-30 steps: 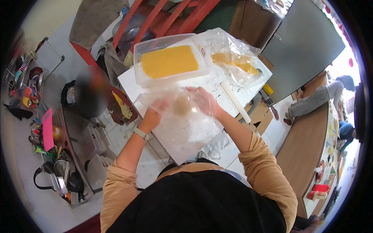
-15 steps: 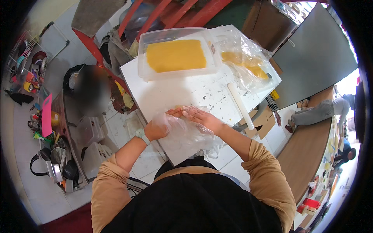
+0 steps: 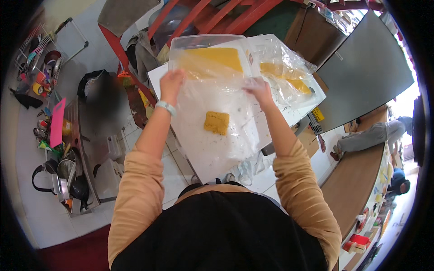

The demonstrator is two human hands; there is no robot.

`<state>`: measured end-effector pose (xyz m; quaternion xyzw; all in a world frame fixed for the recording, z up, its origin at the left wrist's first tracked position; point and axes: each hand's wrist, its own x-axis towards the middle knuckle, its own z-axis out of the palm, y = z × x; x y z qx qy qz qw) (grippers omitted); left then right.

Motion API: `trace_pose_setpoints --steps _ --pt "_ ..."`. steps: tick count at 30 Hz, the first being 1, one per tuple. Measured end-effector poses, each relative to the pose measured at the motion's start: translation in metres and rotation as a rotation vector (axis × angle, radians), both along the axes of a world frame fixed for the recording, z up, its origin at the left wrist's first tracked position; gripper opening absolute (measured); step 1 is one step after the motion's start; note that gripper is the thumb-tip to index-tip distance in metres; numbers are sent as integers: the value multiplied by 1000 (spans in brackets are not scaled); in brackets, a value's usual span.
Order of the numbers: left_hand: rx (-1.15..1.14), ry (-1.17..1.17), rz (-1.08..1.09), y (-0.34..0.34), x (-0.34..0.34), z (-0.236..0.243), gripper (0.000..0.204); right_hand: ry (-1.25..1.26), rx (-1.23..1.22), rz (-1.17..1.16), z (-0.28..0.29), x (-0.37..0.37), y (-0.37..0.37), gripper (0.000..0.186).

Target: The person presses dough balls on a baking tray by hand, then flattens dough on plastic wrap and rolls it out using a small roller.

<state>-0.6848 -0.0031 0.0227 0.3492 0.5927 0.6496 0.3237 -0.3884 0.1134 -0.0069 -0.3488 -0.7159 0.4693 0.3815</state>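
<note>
My left hand (image 3: 173, 84) and my right hand (image 3: 259, 90) are raised over the white table, closed on the far edge of a clear plastic sheet (image 3: 210, 92). The sheet stretches between them and partly veils the container behind. Nearer me, a small squarish yellow-brown piece of dough (image 3: 217, 123) lies flat on the plastic, its edges uneven. Beyond my hands stands a clear plastic container (image 3: 172, 53) with a smooth yellow slab (image 3: 217, 58) inside. To its right is a crumpled clear plastic bag (image 3: 280, 54) with yellow pieces in it.
The white tabletop (image 3: 298, 106) is specked with dark marks. Red slanted bars (image 3: 194, 18) rise behind it. At left, a counter holds pots (image 3: 80, 187) and a pink board (image 3: 57, 123). A grey panel (image 3: 366, 67) stands right, near a wooden bench (image 3: 348, 176) and a bending person (image 3: 375, 133).
My hands have moved from pressing together over the plastic to apart and farther forward, lifting the sheet's far edge. The dough piece is now uncovered. The white rolling pin can no longer be made out.
</note>
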Motion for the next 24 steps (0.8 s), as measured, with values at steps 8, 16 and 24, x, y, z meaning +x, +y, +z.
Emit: trace_pose_setpoints --steps 8,16,24 --pt "-340 700 136 -129 26 -67 39 -687 -132 -180 -47 72 -92 44" --pt "-735 105 -448 -191 48 -57 30 -677 180 -100 -26 79 -165 19" --pt "-408 -617 -41 -217 94 -45 28 -118 -902 -75 -9 97 -183 25"
